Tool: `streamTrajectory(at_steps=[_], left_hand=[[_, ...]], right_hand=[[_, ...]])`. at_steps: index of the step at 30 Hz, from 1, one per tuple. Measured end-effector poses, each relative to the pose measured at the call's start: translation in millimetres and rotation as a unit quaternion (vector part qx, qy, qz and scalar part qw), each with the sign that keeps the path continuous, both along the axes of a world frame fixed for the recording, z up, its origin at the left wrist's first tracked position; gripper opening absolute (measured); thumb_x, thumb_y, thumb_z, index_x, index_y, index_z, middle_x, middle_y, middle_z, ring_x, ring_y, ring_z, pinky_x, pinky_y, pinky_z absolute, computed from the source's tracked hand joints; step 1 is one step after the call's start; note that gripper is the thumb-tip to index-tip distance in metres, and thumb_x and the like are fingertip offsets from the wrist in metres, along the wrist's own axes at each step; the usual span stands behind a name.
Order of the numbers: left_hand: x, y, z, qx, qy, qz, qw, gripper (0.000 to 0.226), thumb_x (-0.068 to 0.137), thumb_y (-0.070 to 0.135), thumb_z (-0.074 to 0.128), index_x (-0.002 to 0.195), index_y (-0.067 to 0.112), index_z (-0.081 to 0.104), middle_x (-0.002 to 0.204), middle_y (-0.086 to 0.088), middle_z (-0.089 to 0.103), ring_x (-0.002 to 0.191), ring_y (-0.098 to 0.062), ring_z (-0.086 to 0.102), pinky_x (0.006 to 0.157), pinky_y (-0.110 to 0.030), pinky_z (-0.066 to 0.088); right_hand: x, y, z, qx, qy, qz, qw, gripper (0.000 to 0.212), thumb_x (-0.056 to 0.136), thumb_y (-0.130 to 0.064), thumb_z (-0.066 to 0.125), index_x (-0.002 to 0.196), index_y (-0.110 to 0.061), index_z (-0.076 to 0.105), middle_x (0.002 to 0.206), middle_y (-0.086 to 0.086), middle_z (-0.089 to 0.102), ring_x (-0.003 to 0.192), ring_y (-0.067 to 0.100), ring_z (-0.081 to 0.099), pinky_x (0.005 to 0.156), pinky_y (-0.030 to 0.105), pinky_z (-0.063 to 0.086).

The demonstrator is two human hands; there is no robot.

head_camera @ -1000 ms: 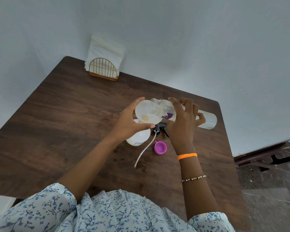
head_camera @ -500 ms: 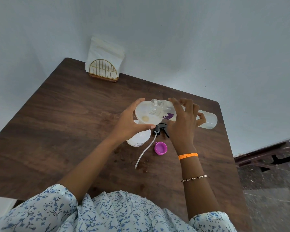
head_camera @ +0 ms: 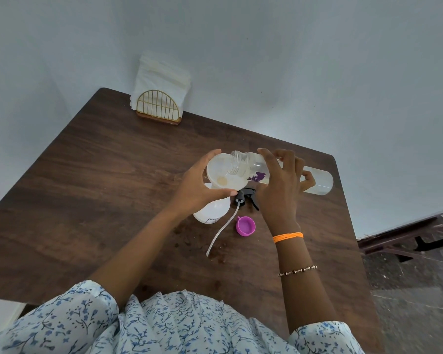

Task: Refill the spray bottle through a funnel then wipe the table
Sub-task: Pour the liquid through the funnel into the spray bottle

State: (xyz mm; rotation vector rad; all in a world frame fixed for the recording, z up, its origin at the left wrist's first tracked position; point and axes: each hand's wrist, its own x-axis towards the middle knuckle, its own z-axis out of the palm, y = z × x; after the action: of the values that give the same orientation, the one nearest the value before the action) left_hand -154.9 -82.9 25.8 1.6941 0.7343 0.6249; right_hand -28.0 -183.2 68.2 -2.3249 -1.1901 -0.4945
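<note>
The spray bottle [head_camera: 211, 212] stands near the middle of the dark wooden table [head_camera: 92, 190], but only its lower white body and a small label show; its neck and the funnel's spout are hidden beneath the white funnel [head_camera: 223, 176] and the left hand [head_camera: 198, 186], so how the funnel sits in the opening cannot be made out. The left hand curls thumb and fingers round the funnel's rim, holding it over the bottle. The right hand [head_camera: 281, 185] grips a clear refill bottle [head_camera: 317, 181] with a purple mark, tipped on its side with its open threaded mouth over the funnel bowl at 9 o'clock and its base pointing to 3 o'clock; the fingers cover its middle, and any stream of liquid is too faint to tell, though a pale patch lies in the funnel's bottom. Just at 5 o'clock from the funnel lies the black spray head [head_camera: 246, 199], partly behind the right wrist, its pale dip tube [head_camera: 220, 232] trailing toward 7 o'clock. A purple cap [head_camera: 245, 226] rests open side up beside the tube. Small dark spots fleck the tabletop near the tube's end. At 11 o'clock, on the table's far edge against the wall, a gold wire holder [head_camera: 157, 108] keeps white napkins [head_camera: 161, 77] upright. The floral sleeves are cut off by the bottom edge of the head view.
</note>
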Motion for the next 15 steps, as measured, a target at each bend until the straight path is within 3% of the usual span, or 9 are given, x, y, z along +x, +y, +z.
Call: streamTrajectory(at_steps=[3, 15], left_hand=[[-0.2, 0.6, -0.2, -0.001, 0.001, -0.003, 1.000, 0.089, 0.061, 0.030, 0.086, 0.136, 0.034, 0.037, 0.137, 0.008, 0.046, 0.122, -0.012, 0.044, 0.101, -0.039, 0.046], [1.2, 0.2, 1.6, 0.005, 0.009, 0.001, 1.000, 0.089, 0.063, 0.027, 0.085, 0.137, 0.033, 0.036, 0.140, 0.007, 0.043, 0.120, -0.009, 0.041, 0.099, -0.030, 0.044]], right_hand=[[0.6, -0.1, -0.3, -0.001, -0.001, -0.001, 1.000, 0.079, 0.046, 0.013, 0.068, 0.114, -0.028, 0.060, 0.112, 0.004, 0.052, 0.108, 0.017, 0.034, 0.087, 0.038, 0.016], [0.8, 1.6, 0.5, 0.001, 0.006, 0.000, 1.000, 0.075, 0.050, 0.012, 0.070, 0.114, -0.025, 0.060, 0.114, 0.007, 0.053, 0.110, 0.021, 0.035, 0.090, 0.045, 0.021]])
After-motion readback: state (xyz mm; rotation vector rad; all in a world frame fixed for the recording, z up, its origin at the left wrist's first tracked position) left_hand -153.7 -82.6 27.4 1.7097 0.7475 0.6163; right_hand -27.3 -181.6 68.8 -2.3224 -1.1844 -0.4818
